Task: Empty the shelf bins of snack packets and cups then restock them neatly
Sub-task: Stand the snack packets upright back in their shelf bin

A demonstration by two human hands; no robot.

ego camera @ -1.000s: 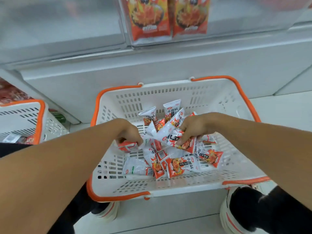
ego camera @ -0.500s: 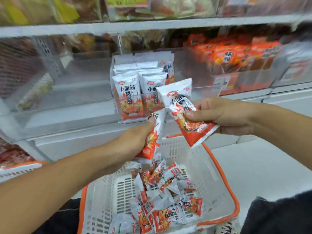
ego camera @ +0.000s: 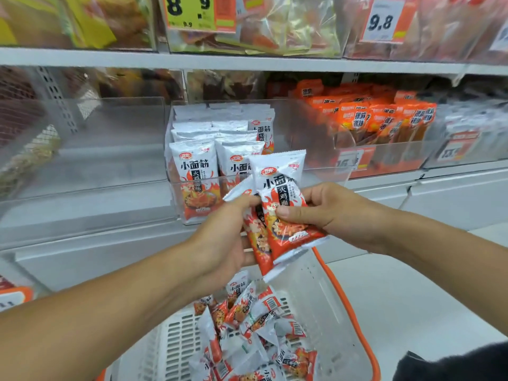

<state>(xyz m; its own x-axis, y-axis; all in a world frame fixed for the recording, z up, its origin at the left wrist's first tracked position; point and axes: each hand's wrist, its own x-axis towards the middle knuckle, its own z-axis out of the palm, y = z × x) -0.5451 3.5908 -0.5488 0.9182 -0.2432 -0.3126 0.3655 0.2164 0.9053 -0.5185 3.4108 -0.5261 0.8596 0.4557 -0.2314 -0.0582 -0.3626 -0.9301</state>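
Nearest to me sits the white basket [ego camera: 341, 306] with its orange rim, and loose snack packets [ego camera: 255, 325] lie jumbled in its bottom. Above it I have both hands raised in front of the shelf. My left hand [ego camera: 222, 243] has its fingers curled round the rear packet [ego camera: 254, 235], thumb on its upper edge. My right hand [ego camera: 327, 213] pinches the front packet [ego camera: 280, 202], thumb pressed on its printed face and the other fingers wrapped behind. The two packets overlap, the front one upright with its white top uppermost and its orange end tilted down toward the basket. Just behind them stands the clear bin [ego camera: 324, 171] on the shelf, with upright rows of the same white-and-orange packets [ego camera: 192, 171] filling its left part. To the right, a neighbouring bin holds orange packets [ego camera: 384, 116]. Higher up, a yellow price tag [ego camera: 189, 12] hangs on the upper shelf.
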